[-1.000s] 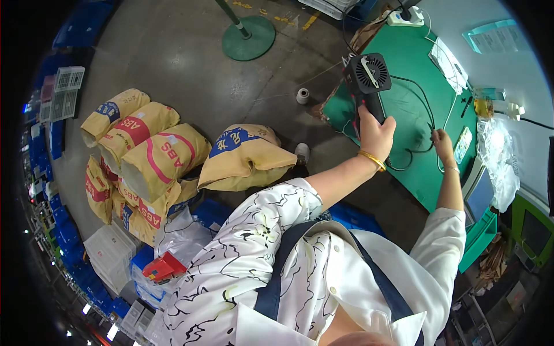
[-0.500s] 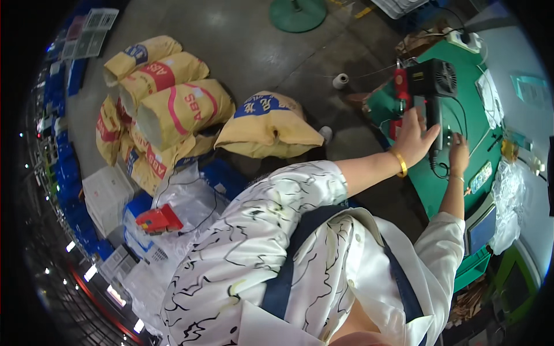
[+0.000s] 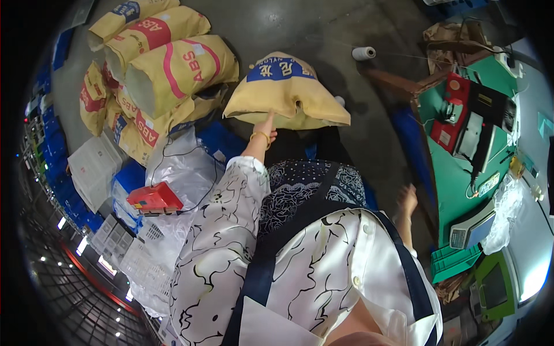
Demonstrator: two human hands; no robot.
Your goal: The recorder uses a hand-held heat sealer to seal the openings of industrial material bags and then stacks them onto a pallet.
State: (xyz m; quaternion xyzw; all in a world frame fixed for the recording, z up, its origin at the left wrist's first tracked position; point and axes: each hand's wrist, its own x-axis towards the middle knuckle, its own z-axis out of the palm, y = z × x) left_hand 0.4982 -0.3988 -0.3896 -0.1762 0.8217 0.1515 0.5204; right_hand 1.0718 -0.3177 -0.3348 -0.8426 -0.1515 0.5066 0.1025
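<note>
At the far left, a stack of yellow sacks [image 3: 167, 69] with red and pink bands lies piled on the concrete floor [image 3: 323, 29], some flat, some leaning on the others. Just below them a white sheet of paper [image 3: 92, 167] rests on blue crates [image 3: 130, 176], and a small red box [image 3: 154, 197] sits on crumpled clear plastic sheeting [image 3: 179, 167] beside the person's left sleeve.

The left hand [image 3: 265, 128], with a gold bangle at the wrist, reaches forward to a tan sack with a blue band [image 3: 287, 92] that lies by itself on the floor, just right of the stack. The fingers touch the sack's near lower edge; they look curled onto that edge, but whether the grip has truly closed on it cannot be told from this angle.

Beyond the sack, a white spool of thread [image 3: 363, 53] stands on the floor, well apart from both hands.

The right hand [image 3: 407, 200] hangs low beside the person's patterned trousers, near the edge of the green bench [image 3: 456, 184]. Its fingers are loosely spread and it holds nothing.

On the bench stand a red machine [image 3: 451, 109] and a black device [image 3: 485, 124] with a cord, then a small weighing scale [image 3: 470, 229] nearer the person. A clear plastic bag [image 3: 503, 210] lies at the bench's right side, and a green tray [image 3: 456, 262] sits below the scale.
</note>
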